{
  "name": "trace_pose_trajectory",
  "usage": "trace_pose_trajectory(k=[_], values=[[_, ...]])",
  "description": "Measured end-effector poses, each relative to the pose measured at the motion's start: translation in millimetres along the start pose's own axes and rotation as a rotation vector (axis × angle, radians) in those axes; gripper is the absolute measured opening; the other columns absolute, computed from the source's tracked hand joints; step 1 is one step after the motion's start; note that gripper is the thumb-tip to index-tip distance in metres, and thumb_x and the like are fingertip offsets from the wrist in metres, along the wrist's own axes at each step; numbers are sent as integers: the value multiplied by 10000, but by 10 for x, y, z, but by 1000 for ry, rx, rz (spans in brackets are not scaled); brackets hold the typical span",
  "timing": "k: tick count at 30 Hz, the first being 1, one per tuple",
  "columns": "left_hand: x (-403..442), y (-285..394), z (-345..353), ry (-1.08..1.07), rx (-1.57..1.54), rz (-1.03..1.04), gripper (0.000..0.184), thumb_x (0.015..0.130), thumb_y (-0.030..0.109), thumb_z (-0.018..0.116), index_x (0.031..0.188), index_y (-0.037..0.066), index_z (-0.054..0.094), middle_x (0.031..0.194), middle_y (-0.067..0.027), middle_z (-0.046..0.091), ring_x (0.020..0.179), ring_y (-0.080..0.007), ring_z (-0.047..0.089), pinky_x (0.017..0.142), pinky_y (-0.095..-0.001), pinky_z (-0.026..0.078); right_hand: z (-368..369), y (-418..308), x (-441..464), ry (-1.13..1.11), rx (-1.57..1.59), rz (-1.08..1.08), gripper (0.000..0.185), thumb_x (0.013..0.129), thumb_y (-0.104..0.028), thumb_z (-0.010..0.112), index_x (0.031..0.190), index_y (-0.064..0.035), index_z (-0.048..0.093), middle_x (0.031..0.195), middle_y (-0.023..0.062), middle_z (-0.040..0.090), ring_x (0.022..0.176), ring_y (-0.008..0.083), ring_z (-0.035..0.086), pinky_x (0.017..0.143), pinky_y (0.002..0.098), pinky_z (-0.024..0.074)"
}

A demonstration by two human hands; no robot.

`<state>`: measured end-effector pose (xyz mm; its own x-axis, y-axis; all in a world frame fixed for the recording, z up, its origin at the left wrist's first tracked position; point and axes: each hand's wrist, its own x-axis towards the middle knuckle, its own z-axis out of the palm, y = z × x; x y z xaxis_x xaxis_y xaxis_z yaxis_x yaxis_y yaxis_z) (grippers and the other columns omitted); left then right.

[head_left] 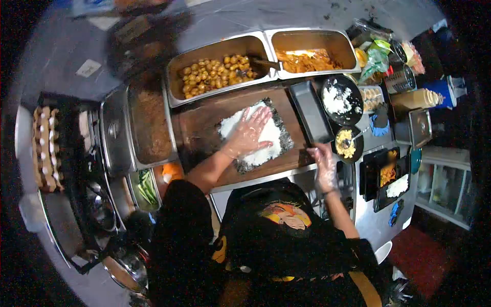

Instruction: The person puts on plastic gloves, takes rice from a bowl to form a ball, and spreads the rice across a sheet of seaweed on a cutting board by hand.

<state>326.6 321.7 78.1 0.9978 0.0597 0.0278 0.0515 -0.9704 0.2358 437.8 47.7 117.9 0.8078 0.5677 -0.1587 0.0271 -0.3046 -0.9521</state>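
A dark sheet (286, 141) spread with white rice (269, 134) lies on the brown wooden board (199, 120). My left hand (249, 134), in a clear glove, rests flat on the rice with its fingers spread. My right hand (325, 171), also gloved, is over the board's front right edge, near the long black tray (311, 112). Its fingers are partly bent and look apart, with nothing visible in them. To the right stand a black bowl of rice (338, 99) and a smaller bowl of yellow food (346, 144) with a spoon.
Behind the board are metal pans of small round brown food (217, 74) and orange-brown food (307, 60). Left are a brown-filled pan (152, 123), green strips (147, 188) and an egg tray (47, 148). Black trays with food (397, 185) sit at the right.
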Motion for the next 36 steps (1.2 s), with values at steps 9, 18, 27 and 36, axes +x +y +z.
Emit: trace_pose_trajectory(k=[9,18,27,36], values=[[497,159,-6,-152,-53,206,918,857,652,475,1486,32,225,1550,-153,224,1441,-298,193,1169,-515,105,347,308,-219,98,-293,-119,320,915,-136,563,1207,-8,560,1070,182,649,924,304,627,862,389,478],[546,-167,86,219,-345,-224,709,813,298,652,1419,65,367,1414,-163,428,1295,-356,409,1101,-476,292,823,68,425,32,-775,-138,332,744,-272,687,933,-8,618,893,218,627,838,384,611,758,482,485],[845,-521,-342,-211,-157,108,453,676,142,629,1121,222,640,1218,-77,562,1162,-285,517,961,-414,449,885,334,300,-7,231,-90,318,680,-141,771,942,-86,600,1051,103,547,905,255,574,799,369,473],[741,-588,-398,-294,-145,157,413,767,220,646,1174,206,579,970,-150,669,936,-354,631,810,-483,488,855,355,453,109,266,98,388,743,52,686,1060,-55,489,820,39,599,754,149,564,686,283,479]])
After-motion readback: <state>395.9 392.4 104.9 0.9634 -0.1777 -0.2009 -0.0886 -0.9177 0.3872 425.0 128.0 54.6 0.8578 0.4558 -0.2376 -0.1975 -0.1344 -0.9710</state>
